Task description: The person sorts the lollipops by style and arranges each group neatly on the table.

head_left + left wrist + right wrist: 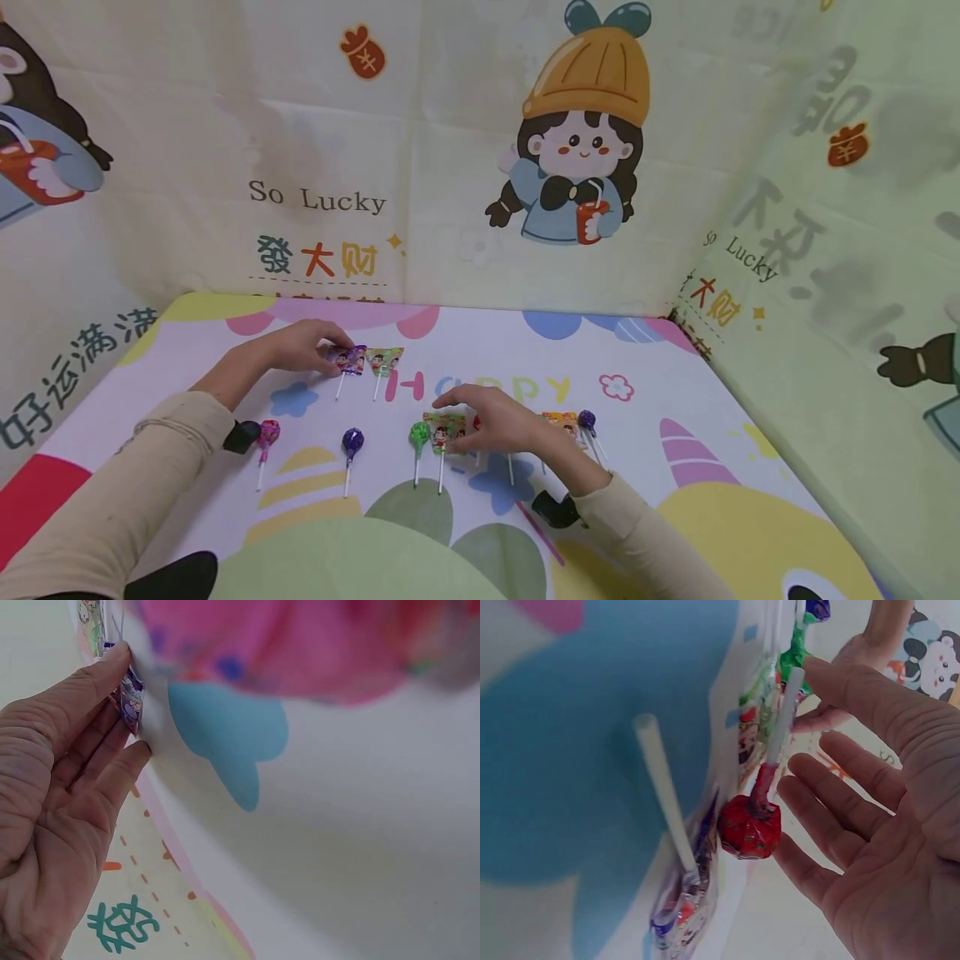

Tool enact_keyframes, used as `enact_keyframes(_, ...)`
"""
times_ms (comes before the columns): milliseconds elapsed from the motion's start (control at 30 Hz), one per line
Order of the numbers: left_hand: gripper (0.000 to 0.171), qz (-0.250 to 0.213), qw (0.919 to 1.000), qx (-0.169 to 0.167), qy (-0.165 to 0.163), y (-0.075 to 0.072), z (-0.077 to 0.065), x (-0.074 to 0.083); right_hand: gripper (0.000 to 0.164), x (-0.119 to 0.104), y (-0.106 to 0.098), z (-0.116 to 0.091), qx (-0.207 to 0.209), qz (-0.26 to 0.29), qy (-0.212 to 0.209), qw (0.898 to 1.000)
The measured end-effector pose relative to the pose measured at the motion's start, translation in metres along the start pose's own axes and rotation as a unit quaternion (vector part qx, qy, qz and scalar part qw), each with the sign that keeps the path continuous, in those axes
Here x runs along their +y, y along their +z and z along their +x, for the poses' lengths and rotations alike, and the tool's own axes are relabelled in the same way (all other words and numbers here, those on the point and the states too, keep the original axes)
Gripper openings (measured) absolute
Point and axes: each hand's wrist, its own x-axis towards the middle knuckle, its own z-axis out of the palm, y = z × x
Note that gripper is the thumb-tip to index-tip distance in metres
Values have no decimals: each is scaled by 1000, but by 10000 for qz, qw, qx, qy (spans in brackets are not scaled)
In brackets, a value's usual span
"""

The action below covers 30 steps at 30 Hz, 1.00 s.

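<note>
At the back left of the table, my left hand [300, 346] holds a flat lollipop in a purple wrapper [351, 360] by its edges, between thumb and fingers. Right beside it lies a lollipop in a green wrapper [386, 361], stick toward me. My right hand [498, 421] reaches over the middle row with fingers spread and nothing gripped. Under its fingertips are a flat green-wrapped lollipop [447, 427] and a round green lollipop [419, 433]. A round red lollipop [750, 829], mostly hidden by the hand in the head view, lies close to its fingers.
A round pink lollipop [268, 432] and a dark purple one [352, 442] lie at the left of the row. Toward its right end are an orange-wrapped lollipop [559, 420] and another round purple one [587, 419]. Printed cloth walls [450, 167] stand behind the table.
</note>
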Motion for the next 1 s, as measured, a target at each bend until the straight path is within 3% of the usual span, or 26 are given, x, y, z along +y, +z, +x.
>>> enact_keyframes(567,45,-8,9999,58,-91,2,2,-2,56,2,8,-1,-257,-329,-3,9991)
enact_keyframes(1000,45,24,10000,60,-52,2,1,-3,54,5,10,3,-213,-549,-152,9981)
